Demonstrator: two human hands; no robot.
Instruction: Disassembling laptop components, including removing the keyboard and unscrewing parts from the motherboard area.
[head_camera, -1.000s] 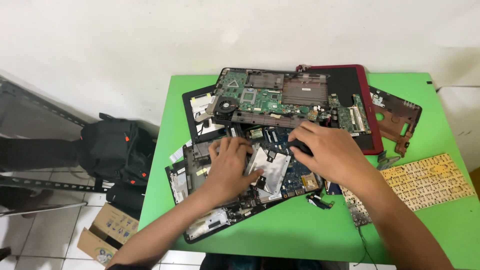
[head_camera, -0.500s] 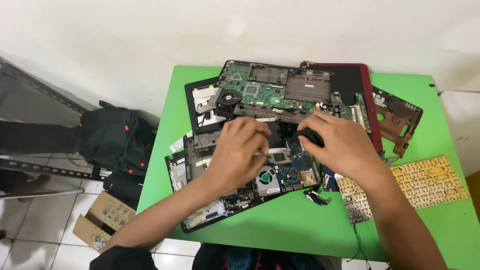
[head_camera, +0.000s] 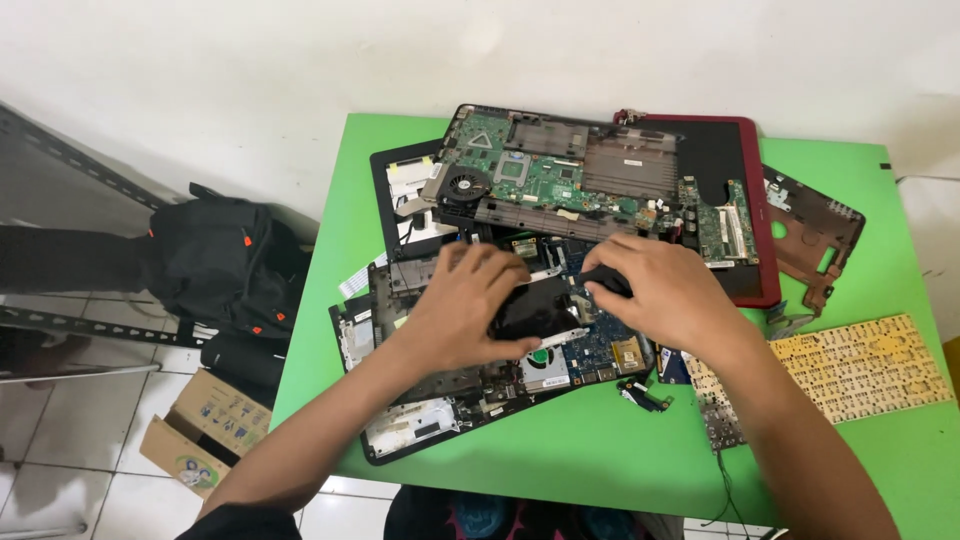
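A white wall backs a tiled floor (head_camera: 60, 470); against it stands a bright green surface (head_camera: 600, 460), strewn with dismantled laptop parts. On the floor to the left lie a black bag (head_camera: 215, 265) and, nearer, a small cardboard box (head_camera: 205, 430).

At the rear of the surface, a red-edged laptop shell (head_camera: 735, 215) carries a green mainboard (head_camera: 570, 180) with a round fan at its left end. A brown plastic frame (head_camera: 815, 235) lies just beside the shell on the right. A pale keyboard panel (head_camera: 860, 370) rests face down near the right edge.

Toward the front, an opened black laptop base (head_camera: 440, 400) shows a blue circuit board (head_camera: 600, 345) and a small fan. A black flat component (head_camera: 535, 308) lies on this base, between the two hands.

The left hand (head_camera: 465, 305) lies palm-down, its fingers (head_camera: 490, 265) spread and curled over the left end of the black flat component, gripping it. The right hand (head_camera: 660, 290) meets it from the right, fingers (head_camera: 600, 290) bent and pinched on the right end of that part. A small loose black clip (head_camera: 643, 395) lies on the surface just in front of the base.
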